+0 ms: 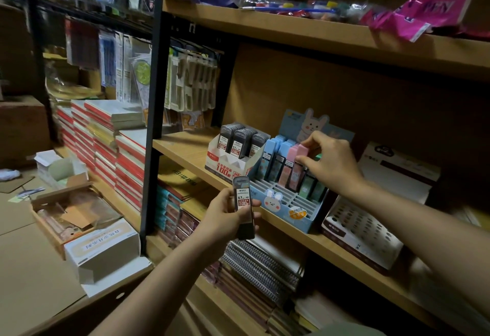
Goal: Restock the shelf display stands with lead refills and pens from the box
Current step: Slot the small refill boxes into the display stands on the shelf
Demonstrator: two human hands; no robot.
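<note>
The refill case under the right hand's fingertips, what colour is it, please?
Pink, clearest in the head view.

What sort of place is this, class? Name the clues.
Probably a stationery shop or its stockroom: wooden shelf holding a blue rabbit-printed display stand of lead refills, stacked red-edged notebooks, hanging packaged goods.

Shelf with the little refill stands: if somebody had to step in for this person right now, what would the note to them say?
Left hand: holds a black lead refill case upright in front of the shelf edge.
Right hand: pinches the top of a pink refill case standing in the blue bunny stand.
White stand, left of the bunny stand: three rows of black cases in it.
Bunny stand: blue, pink and green cases fill the back row; the front slots are empty.
White dotted stand, to the right: its holes look empty.
Left to do: seat the pink case, place the black one, then probably fill the empty slots.
</note>
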